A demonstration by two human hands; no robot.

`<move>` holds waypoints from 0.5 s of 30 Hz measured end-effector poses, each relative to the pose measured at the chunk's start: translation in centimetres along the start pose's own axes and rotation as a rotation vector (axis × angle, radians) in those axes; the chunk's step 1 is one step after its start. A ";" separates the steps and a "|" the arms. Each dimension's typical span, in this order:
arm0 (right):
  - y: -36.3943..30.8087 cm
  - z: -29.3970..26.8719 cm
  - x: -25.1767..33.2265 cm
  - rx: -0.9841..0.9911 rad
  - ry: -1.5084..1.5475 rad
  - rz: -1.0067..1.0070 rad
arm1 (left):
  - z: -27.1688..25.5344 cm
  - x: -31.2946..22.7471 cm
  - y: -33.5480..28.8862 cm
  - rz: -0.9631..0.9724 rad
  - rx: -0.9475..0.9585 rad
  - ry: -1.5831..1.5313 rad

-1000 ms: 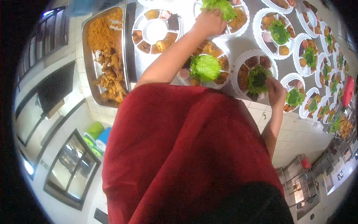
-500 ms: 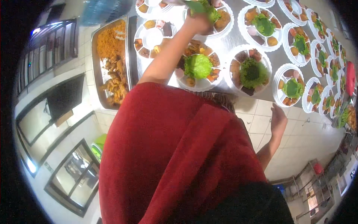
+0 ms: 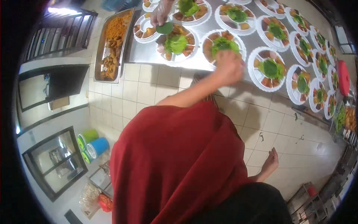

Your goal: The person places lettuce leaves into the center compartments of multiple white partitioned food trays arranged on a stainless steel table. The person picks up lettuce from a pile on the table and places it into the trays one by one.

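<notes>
My left hand [image 3: 229, 68] hangs over the near edge of a white compartment plate [image 3: 238, 38], its fingers curled down by the frilly green lettuce [image 3: 225, 44] at the plate's middle. The fingertips are hidden behind the hand, so what they hold does not show. Off to the right, over the floor, my right hand [image 3: 271, 161] is empty with its fingers loosely apart. Across the table, another person's gloved hand [image 3: 159, 15] holds a round green leaf [image 3: 165, 28] above a plate that carries lettuce [image 3: 176, 44] and cooked foods.
Rows of similar filled plates [image 3: 267, 69] cover the metal table [image 3: 143, 56] toward the right. A deep metal tray [image 3: 97, 63] of orange-brown food stands at the left. A red lid-like object [image 3: 343, 78] is at the far right; green and blue bins [image 3: 99, 146] stand on the floor.
My left hand has come back from a far plate to a nearer one on the right. A gloved hand with a green leaf now shows at the far side. The view has shifted.
</notes>
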State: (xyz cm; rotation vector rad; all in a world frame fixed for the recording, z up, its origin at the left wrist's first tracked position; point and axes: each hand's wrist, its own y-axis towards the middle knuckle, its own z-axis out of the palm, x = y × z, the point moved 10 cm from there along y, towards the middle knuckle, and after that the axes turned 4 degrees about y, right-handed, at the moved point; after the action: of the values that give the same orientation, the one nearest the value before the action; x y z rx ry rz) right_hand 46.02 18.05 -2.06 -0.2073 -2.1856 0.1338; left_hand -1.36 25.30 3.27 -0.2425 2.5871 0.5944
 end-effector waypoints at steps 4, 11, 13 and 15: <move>-1.6 -5.9 -2.8 -0.077 0.137 0.063 | 6.0 -13.8 -3.3 0.265 0.181 -0.333; -1.1 -10.4 -2.2 -0.057 -0.108 0.014 | 13.1 -26.9 -7.2 0.495 0.347 -0.565; -0.2 -12.0 -2.9 -0.061 -0.072 0.047 | 15.8 -29.6 -7.2 0.506 0.416 -0.644; 2.5 -13.6 -3.0 -0.023 -0.049 0.025 | 18.0 -31.4 -6.5 0.465 0.432 -0.729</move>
State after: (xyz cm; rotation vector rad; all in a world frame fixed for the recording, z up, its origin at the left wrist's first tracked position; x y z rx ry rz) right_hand 59.05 20.15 3.11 -0.2473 -2.2342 0.1288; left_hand 35.09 29.67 1.77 0.6202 1.9687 0.1922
